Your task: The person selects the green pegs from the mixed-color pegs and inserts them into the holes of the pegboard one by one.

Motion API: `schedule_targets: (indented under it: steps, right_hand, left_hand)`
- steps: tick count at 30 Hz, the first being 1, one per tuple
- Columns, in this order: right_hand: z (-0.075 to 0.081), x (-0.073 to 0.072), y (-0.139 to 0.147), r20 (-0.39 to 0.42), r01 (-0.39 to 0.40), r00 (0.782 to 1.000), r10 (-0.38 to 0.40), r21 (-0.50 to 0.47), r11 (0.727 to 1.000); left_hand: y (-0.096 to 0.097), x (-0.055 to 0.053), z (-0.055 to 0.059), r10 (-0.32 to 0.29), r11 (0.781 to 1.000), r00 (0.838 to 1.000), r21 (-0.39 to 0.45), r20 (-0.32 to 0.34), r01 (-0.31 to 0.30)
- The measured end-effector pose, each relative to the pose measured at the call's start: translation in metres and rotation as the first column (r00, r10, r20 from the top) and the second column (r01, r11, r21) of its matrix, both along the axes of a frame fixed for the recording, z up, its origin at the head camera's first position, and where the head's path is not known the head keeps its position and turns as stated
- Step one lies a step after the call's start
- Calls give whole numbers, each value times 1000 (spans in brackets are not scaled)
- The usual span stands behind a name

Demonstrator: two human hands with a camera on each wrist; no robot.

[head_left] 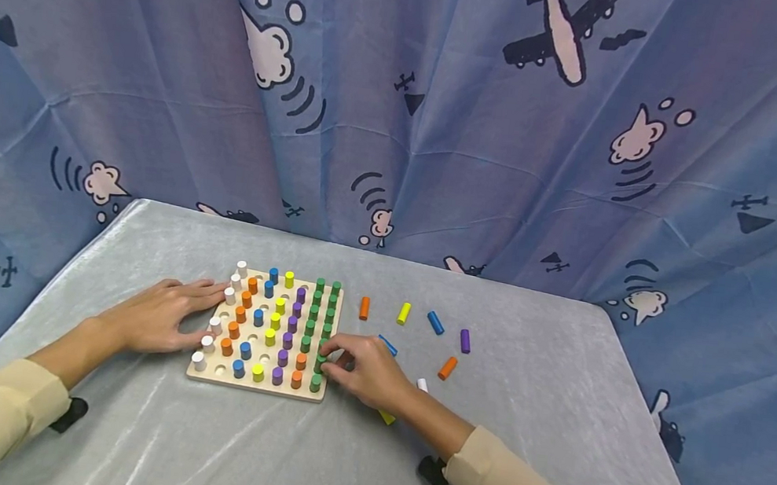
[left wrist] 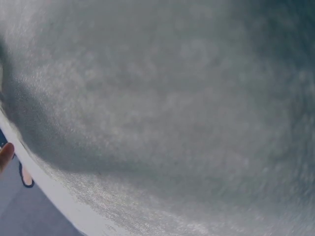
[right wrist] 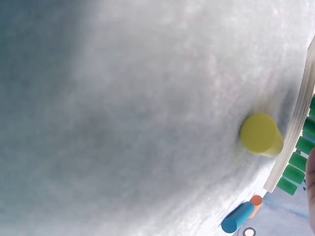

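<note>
A wooden pegboard (head_left: pixel 252 389) lies on the table, with columns of white, orange, blue, yellow, purple and green pegs standing in its holes. My right hand (head_left: pixel 364 370) is at the board's right edge, thumb and index finger pinching a green peg (head_left: pixel 319 364) in the outermost green column. Two orange pegs (head_left: pixel 297 379) stand at the near end of the column beside it. With fingers spread, my left hand (head_left: pixel 160 316) rests against the board's left edge, by the white pegs (head_left: pixel 215 325). Only a fingertip (left wrist: pixel 6 155) shows in the left wrist view.
Loose pegs lie right of the board: orange (head_left: pixel 364 308), yellow (head_left: pixel 404 313), blue (head_left: pixel 435 323) and purple (head_left: pixel 466 341) among them. A white peg (head_left: pixel 422 385) and another yellow peg (right wrist: pixel 259 134) lie near my right forearm. A patterned blue curtain (head_left: pixel 444 122) hangs behind the grey-covered table (head_left: pixel 516 446).
</note>
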State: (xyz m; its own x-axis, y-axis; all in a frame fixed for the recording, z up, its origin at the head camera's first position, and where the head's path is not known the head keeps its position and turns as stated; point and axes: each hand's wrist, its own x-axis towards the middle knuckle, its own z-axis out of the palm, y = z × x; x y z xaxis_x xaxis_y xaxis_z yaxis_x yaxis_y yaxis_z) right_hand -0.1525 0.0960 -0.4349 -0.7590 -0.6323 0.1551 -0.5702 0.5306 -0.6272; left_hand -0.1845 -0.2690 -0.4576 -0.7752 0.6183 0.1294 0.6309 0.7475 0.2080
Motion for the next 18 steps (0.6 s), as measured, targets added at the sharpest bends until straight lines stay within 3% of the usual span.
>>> schedule_targets:
  steps: [6, 12, 18]
  right_hand:
    - [2, -1, 5, -8, -2, 1000, 3, 48, 999]
    - [20, -10, 29, -82, 13, 997, -1, 146, 989]
    - [35, -24, 67, -25, 105, 994, -102, 289, 952]
  left_hand:
    - [0, -1, 0, -6, 1000, 1000, -1, -5, 6]
    - [-1, 0, 1, -6, 1000, 1000, -12, 7, 6]
    - [-3, 1, 4, 16, 999, 999, -32, 43, -14]
